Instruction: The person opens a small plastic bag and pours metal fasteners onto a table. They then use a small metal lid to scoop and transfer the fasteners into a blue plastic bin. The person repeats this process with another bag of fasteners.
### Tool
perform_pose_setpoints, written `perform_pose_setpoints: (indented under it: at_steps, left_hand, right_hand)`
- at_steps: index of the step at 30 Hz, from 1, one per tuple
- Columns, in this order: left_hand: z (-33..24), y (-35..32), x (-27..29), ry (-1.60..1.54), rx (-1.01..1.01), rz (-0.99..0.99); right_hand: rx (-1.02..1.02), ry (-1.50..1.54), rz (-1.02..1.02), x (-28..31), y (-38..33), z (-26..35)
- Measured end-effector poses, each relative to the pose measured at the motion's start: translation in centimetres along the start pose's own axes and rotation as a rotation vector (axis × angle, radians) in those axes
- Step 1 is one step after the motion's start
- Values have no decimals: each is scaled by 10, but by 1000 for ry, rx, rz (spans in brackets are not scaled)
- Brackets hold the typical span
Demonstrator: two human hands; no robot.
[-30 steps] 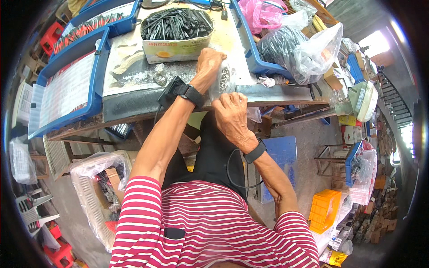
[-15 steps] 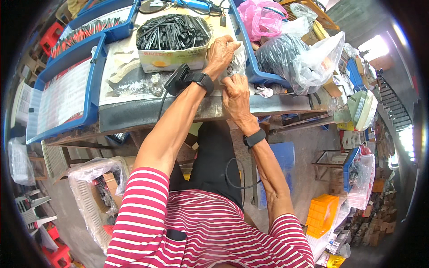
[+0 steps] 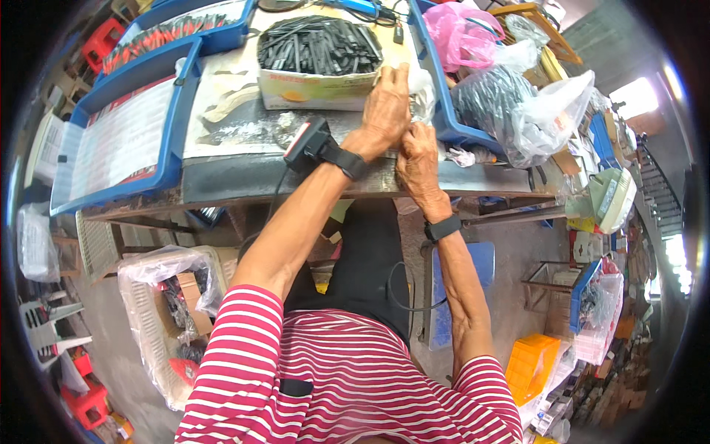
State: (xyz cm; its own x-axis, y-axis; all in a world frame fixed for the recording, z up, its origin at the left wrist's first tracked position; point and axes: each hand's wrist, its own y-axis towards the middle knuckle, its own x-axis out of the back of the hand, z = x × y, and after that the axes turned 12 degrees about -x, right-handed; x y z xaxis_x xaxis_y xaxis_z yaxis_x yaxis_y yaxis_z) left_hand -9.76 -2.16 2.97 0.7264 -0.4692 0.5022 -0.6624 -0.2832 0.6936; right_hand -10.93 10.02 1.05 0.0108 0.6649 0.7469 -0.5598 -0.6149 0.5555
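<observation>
My left hand (image 3: 384,111) is over the table by the right front corner of a cardboard box (image 3: 318,90) heaped with thin black strips (image 3: 322,46). Its fingers are bent and drawn together. Right beside it, nearer the table edge, my right hand (image 3: 419,164) is closed, thumb and fingers pinched near the left hand. What lies between the fingers is hidden. A crumpled clear plastic bag (image 3: 424,95) sits just beyond the hands, next to the blue tray (image 3: 444,111). A black wrist device (image 3: 310,144) with a cable is strapped to my left wrist.
At left stands a blue tray (image 3: 191,96) with wrapped sheets; another behind it holds red-and-black pieces (image 3: 174,33). Pink (image 3: 462,37) and clear bags (image 3: 543,122) fill the right side. A blue tool (image 3: 362,7) lies at the back. White scraps (image 3: 251,126) lie before the box.
The view has shifted, so the table appears farther right. My left hand has come nearer to me, closer against the right hand. The right hand stays closed in about the same place.
</observation>
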Motion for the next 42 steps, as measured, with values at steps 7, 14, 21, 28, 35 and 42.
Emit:
perform_pose_setpoints:
  at_steps: [7, 14, 21, 28, 35, 42]
  left_hand:
    - [-7, -19, 17, 48, -94, 21]
    - [-8, -31, 24, 46, -113, 66]
    - [-28, -66, 62, 24, -122, -84]
    - [5, -92, 145, 198, 82, -218]
    - [24, -94, 148, 323, 324, 42]
    - [29, -94, 139, 254, 310, -73]
  right_hand:
    - [-19, -52, 32, 3, 1, 0]
    - [-26, -74, 43, 6, 0, -1]
    - [-61, -81, 123, 10, -1, -1]
    - [-75, -69, 145, 18, -1, 4]
    - [-118, -75, 131, 25, -2, 12]
    - [-104, -87, 99, 31, 0, 19]
